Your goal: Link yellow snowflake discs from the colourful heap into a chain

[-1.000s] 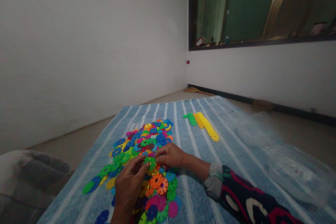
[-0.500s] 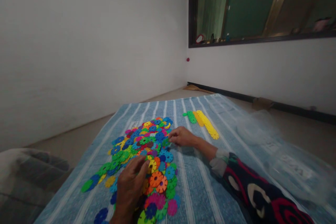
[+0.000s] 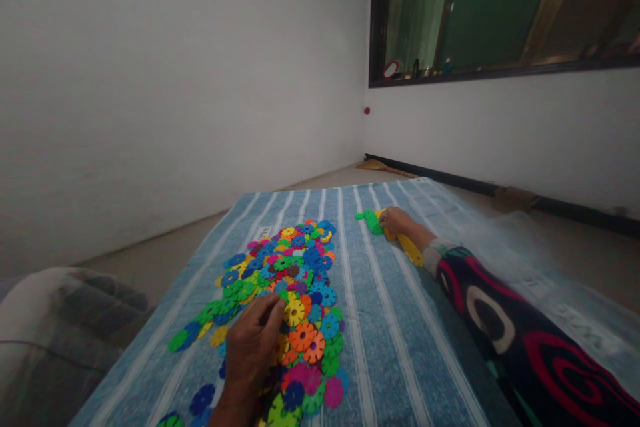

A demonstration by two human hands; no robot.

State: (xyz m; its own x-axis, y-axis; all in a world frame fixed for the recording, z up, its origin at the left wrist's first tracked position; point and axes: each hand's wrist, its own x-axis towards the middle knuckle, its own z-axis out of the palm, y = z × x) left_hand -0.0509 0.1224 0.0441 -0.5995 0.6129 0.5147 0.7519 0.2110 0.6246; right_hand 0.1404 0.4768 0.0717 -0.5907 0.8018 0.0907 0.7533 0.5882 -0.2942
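A long heap of notched plastic discs (image 3: 305, 333) in many colours lies on the striped cloth. My left hand (image 3: 253, 340) rests over the heap's near left side, with its fingers curled closed. Whatever may be between them is hidden. Farther off, my right hand (image 3: 396, 221) reaches out to the laid-out rows, its fingers pinched together. I cannot make out what they hold. Beside its fingertips lies a green row of overlapping discs (image 3: 373, 222). A yellow row (image 3: 412, 253) runs partly under the hand, and an orange row is mostly covered.
Clear plastic bags (image 3: 570, 307) with printed labels lie along the right side. A blue-and-white striped cloth (image 3: 350, 320) covers the surface. Grey fabric (image 3: 65, 333) bulges at the left edge. White walls meet behind, with a window (image 3: 490, 7) at the right.
My right hand has moved from the heap's right edge, away and to the right, onto the laid-out rows. My left hand stays over the heap. The view has shifted slightly.
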